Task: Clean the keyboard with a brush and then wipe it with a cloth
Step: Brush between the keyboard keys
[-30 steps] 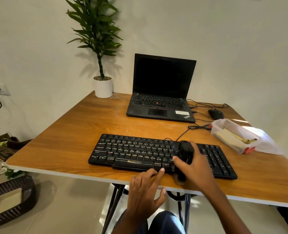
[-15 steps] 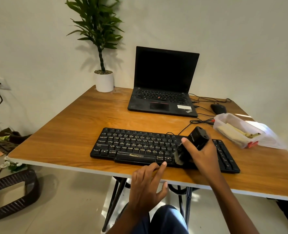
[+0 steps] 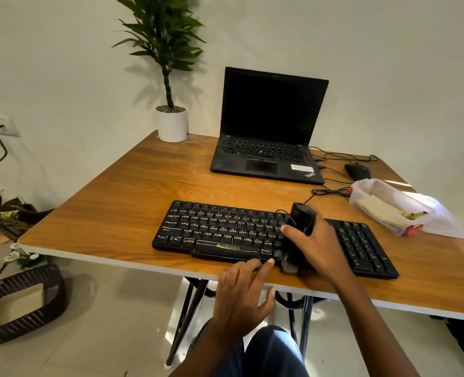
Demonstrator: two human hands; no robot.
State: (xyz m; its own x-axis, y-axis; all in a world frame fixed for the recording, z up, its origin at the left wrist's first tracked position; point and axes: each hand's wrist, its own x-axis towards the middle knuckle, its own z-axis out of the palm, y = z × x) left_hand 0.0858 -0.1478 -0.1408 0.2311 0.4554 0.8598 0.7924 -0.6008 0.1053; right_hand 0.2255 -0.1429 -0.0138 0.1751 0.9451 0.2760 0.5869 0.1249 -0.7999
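Wraps right fingers (image 3: 287, 229) round an upright black brush (image 3: 301, 227), thumb across its near face. Cannot see the other fingers behind the body. Holds the bristle end down at the front edge of the keyboard (image 3: 220, 229), just right of the spacebar, between the letter block and the number pad. Lays left fingers (image 3: 262, 265) out straight, tips touching the keyboard's front rim just beside the bristles. Grasps nothing there; probably steadies the board. Keeps right hand (image 3: 320, 248) over the gap between key blocks and left hand (image 3: 241, 292) out past the desk (image 3: 111, 213) edge.

Stage, as judged: brushing underway, about mid-board. Cannot tell which keys are done; shows no dust either way. Leaves possibly more brushing, then the whole wipe. Holds no cloth in either hand.

Notes a clear plastic container (image 3: 361, 190) at right, well apart from the keyboard, with pale folded material (image 3: 375, 206) inside. Possibly the cloth; cannot confirm.

Notes farther back an open ThinkPad laptop (image 3: 268, 148), a mouse (image 3: 357, 171) and a potted plant (image 3: 171, 123).
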